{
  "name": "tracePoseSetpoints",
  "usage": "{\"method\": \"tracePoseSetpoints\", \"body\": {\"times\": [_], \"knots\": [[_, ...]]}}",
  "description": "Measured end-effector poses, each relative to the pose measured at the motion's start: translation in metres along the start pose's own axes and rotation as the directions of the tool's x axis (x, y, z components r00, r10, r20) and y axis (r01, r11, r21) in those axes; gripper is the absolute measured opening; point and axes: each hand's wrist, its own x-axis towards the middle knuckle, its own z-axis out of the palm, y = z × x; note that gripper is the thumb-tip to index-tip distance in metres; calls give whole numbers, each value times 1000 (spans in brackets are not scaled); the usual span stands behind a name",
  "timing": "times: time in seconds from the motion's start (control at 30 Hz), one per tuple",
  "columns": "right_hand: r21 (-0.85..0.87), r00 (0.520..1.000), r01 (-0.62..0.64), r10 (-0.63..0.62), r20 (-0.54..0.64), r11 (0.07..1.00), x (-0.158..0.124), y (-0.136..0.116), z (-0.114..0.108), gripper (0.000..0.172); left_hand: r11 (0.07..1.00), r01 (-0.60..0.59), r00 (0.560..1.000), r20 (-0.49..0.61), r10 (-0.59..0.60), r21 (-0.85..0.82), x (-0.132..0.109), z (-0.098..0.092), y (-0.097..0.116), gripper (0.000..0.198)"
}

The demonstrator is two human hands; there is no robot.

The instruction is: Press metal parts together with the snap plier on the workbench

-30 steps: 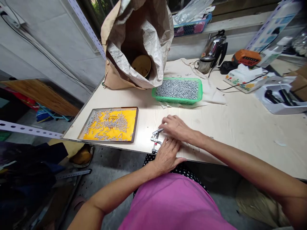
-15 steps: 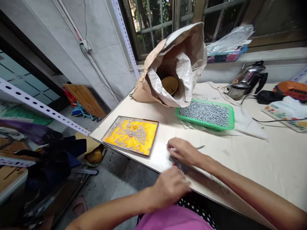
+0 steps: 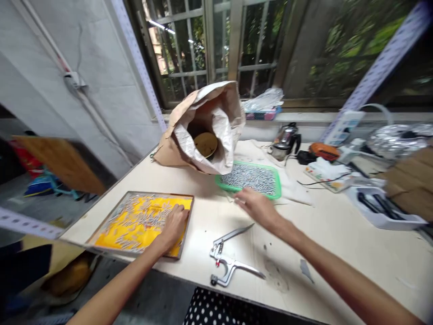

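Observation:
My left hand (image 3: 175, 223) is over the right side of a shallow tray (image 3: 183, 243), its fingers curled down by the rim; what they hold, if anything, is hidden. Small silvery metal pins (image 3: 149, 212) lie scattered on a yellow sheet (image 3: 144, 234) in that tray. My right hand (image 3: 257, 206) hovers at the front edge of a green plastic basket (image 3: 278, 185) full of similar metal pieces (image 3: 250, 177). Its fingers are bent together, with nothing visible in them. Between my hands, silver hand pliers (image 3: 230, 264) with a red detail lie spread on the table, untouched.
Behind the tray leans a large open paper sack (image 3: 162, 153) with a round yellowish thing (image 3: 205, 144) inside. Farther right are a glass-and-metal pot (image 3: 287, 137), an orange object (image 3: 324, 152) and a white tray (image 3: 375, 216) of dark-handled tools. The table's front edge (image 3: 184, 276) runs close to me.
Both hands have left the pliers, which now lie on the table. My left hand has moved left to the tray, my right hand forward to the basket. The view has swung right.

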Motion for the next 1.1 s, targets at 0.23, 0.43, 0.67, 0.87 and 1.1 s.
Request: {"method": "tracePoseSetpoints", "body": {"times": [0.23, 0.43, 0.67, 0.87, 1.1], "knots": [[36, 903, -140, 112, 415, 990, -97, -51, 34, 8, 1000, -20, 996, 83, 19, 14, 12, 7, -13, 30], [-131, 898, -190, 226, 377, 973, -118, -45, 67, 11, 999, 8, 996, 90, -13, 48, 22, -15, -5, 27], [-152, 911, -116, 166, 377, 982, -120, -40, 69, 17, 702, 302, 938, 333, -98, -645, -32, -52, 53, 27], [-212, 926, -40, 116, 359, 976, -124, -38, 72, 19, 347, 596, 778, 628, -24, -724, -67, -26, 99, 25], [-244, 939, -50, 129, 318, 968, -125, -44, 68, 18, 292, 706, 671, 741, 15, -645, -68, -13, 104, 17]]}}
